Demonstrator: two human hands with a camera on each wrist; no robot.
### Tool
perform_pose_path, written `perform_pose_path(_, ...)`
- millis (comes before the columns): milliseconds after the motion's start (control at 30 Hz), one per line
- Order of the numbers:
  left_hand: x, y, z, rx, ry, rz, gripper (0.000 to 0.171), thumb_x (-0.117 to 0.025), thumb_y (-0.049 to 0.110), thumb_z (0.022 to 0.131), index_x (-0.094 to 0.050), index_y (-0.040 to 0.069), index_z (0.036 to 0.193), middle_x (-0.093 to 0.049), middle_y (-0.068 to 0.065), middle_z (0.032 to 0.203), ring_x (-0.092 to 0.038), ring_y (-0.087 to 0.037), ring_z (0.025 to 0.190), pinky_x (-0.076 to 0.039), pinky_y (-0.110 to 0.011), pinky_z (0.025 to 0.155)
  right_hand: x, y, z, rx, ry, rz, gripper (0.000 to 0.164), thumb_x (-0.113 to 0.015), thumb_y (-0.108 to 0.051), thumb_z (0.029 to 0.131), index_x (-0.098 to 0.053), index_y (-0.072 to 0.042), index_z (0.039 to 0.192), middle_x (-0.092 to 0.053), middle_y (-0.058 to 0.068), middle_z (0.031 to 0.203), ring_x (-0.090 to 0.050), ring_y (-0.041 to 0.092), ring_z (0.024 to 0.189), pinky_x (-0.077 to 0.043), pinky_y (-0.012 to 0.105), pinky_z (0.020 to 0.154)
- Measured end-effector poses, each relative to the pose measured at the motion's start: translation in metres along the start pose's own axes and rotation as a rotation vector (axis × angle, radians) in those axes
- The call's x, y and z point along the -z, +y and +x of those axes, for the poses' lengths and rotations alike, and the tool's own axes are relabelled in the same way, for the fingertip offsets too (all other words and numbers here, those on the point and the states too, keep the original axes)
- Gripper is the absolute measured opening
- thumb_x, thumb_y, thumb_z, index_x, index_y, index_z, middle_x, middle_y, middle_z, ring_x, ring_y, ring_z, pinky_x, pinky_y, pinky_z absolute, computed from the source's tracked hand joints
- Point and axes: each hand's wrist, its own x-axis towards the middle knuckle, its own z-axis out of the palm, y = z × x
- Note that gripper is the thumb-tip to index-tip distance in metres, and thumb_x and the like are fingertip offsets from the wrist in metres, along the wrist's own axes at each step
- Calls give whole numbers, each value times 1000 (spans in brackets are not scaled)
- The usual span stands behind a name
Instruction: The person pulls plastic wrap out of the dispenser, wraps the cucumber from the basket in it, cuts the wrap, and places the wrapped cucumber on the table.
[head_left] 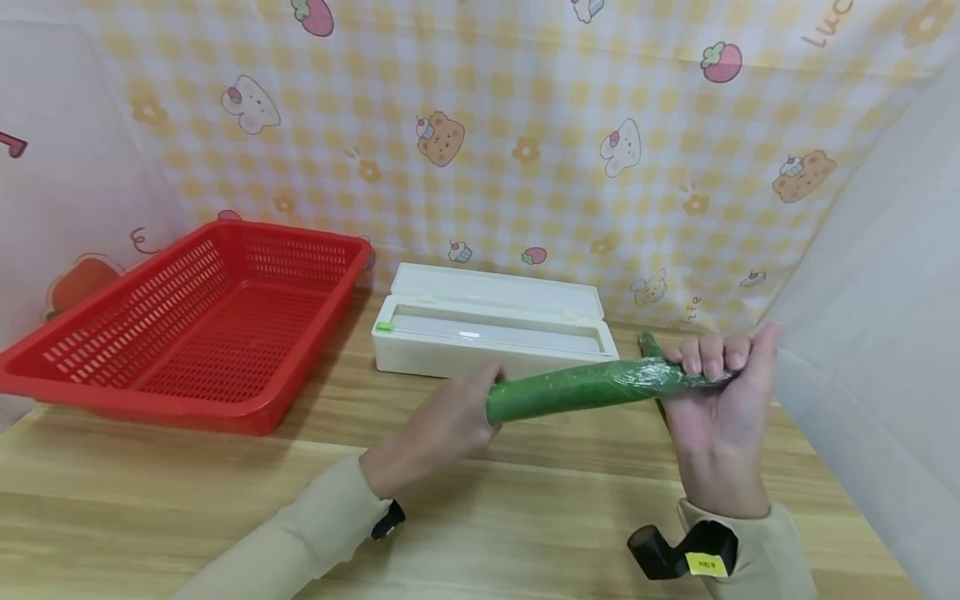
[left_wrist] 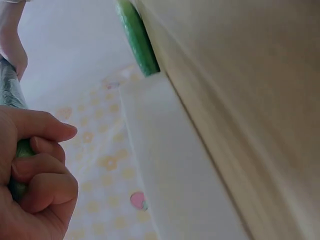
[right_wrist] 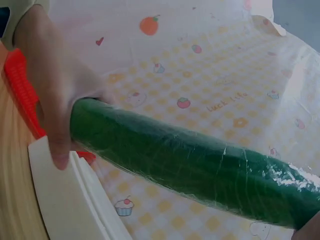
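Observation:
A cucumber [head_left: 570,392] wrapped in clear plastic film [right_wrist: 240,180] is held up above the table, slightly tilted, its right end higher. My left hand [head_left: 450,417] grips its left end, with fingers curled round it in the left wrist view. At the other end my right hand [head_left: 716,408], palm turned up, curls its fingers over the cucumber, where the film looks bunched and shiny. Behind the right hand a second cucumber [head_left: 649,343] lies on the table, partly hidden. Just beyond the held cucumber stands a white film dispenser box [head_left: 480,360] with its lid raised.
A red plastic basket [head_left: 258,412] with slotted walls stands at the left of the wooden table [head_left: 525,517]. A green slider [head_left: 384,326] sits on the box's left end. Patterned cloth [head_left: 487,200] closes off the back, and pale sheets hang at both sides.

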Motion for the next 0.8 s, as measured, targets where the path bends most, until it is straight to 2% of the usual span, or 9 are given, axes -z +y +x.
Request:
perform_pose_path(67, 4, -1, 0, -34, 47, 77, 41, -69, -2, 75, -43, 8, 106, -63, -6, 82, -58, -12, 64, -52, -24, 60, 2, 0, 1, -18, 20, 14, 53, -47, -43, 92, -37, -6, 56, -41, 10, 47, -41, 24, 47, -38, 35, 58)
perform_pose_path(167, 10, -2, 0, -108, 99, 182, 47, -70, -1, 74, -41, 8, 110, -64, -6, 79, -58, -11, 60, -54, -25, 60, 4, 0, 1, -32, -9, 48, 55, -46, -42, 94, -35, -6, 54, -38, 9, 44, -39, 23, 43, -38, 35, 55)
perform_pose_path(267, 14, -4, 0, -160, 104, 187, 51, -70, -1, 74, -38, 7, 113, -62, -5, 76, -55, -8, 54, -51, -20, 56, 4, 0, 0, -37, -86, 106, 59, -38, -39, 99, -30, -8, 50, -30, 7, 40, -31, 21, 37, -33, 33, 48)
perform_pose_path(367, 17, -6, 3, -136, 44, 48, 55, -71, 0, 73, -37, 7, 116, -60, -3, 75, -52, -8, 55, -48, -18, 55, 0, -1, -2, -22, -170, 155, 61, -32, -37, 101, -26, -8, 48, -24, 4, 39, -26, 19, 35, -28, 31, 44)
perform_pose_path(533, 21, -6, 5, 33, -121, -292, 60, -74, 5, 72, -40, 14, 121, -60, -5, 84, -55, -15, 68, -48, -25, 60, -10, -2, -7, 36, -324, 150, 62, -26, -39, 102, -24, -8, 48, -20, 3, 37, -22, 16, 33, -21, 28, 41)
perform_pose_path(633, 22, -8, 5, 106, -214, -406, 61, -77, 11, 71, -45, 20, 122, -58, -6, 98, -54, -20, 81, -48, -30, 66, -16, -2, -11, 51, -421, 135, 63, -21, -42, 102, -22, -9, 48, -19, 2, 37, -21, 15, 34, -20, 27, 41)
perform_pose_path(700, 22, -9, 5, 129, -289, -483, 58, -78, 14, 70, -49, 19, 120, -56, -6, 103, -52, -19, 87, -46, -31, 70, -19, -2, -13, 51, -497, 132, 64, -16, -46, 101, -21, -10, 48, -17, 1, 38, -21, 15, 34, -21, 27, 42)
perform_pose_path(733, 22, -10, 5, 138, -330, -527, 57, -78, 15, 70, -50, 18, 120, -56, -5, 103, -51, -18, 89, -45, -30, 70, -21, -1, -14, 48, -536, 134, 65, -13, -49, 100, -21, -10, 48, -17, 0, 38, -21, 15, 34, -21, 27, 42)
perform_pose_path(800, 22, -12, 5, 160, -417, -634, 55, -77, 14, 71, -52, 16, 119, -55, -4, 99, -51, -15, 79, -44, -27, 64, -24, -1, -15, 44, -613, 140, 67, -8, -54, 97, -21, -10, 49, -17, -1, 38, -21, 14, 34, -22, 27, 43)
